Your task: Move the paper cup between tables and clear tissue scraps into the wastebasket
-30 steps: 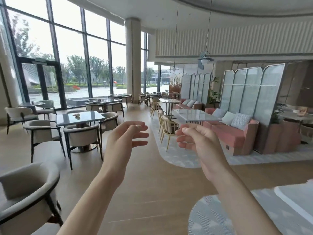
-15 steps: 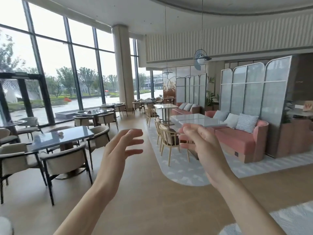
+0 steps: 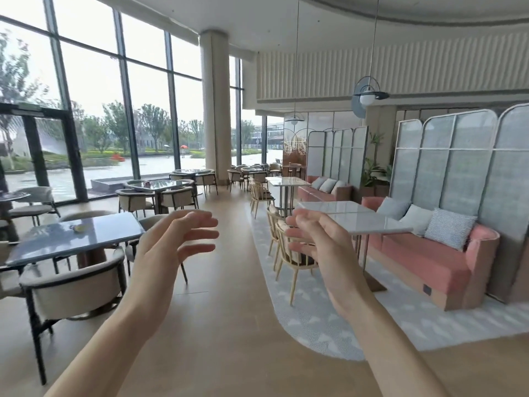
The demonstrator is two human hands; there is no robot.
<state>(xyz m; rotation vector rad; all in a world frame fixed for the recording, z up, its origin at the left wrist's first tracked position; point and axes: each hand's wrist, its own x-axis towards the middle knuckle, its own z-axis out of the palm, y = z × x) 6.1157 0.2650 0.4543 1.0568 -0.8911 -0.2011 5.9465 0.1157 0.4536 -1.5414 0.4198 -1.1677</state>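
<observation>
— What is different from a moment ago?

— The view has swung back to the left. The dark counter on the left shows more of its top again, and there is a small yellowish thing lying on it. The pink sofa sits off to the right.

— Is that small thing the cup?

— I cannot tell. It is too little and blurry. It could be a cup or a bit of tissue. I see no wastebasket anywhere.

— What are the hands doing?

— Both are up in front with nothing in them, just like before. The left hand has its fingers spread and a bit bent. The right hand has its fingers loosely curled, holding nothing.

— So what does that mean for the job?

— I think the person is looking for where to go. The dark counter is near on the left, so that may be the next stop. Nothing is picked up yet.
</observation>
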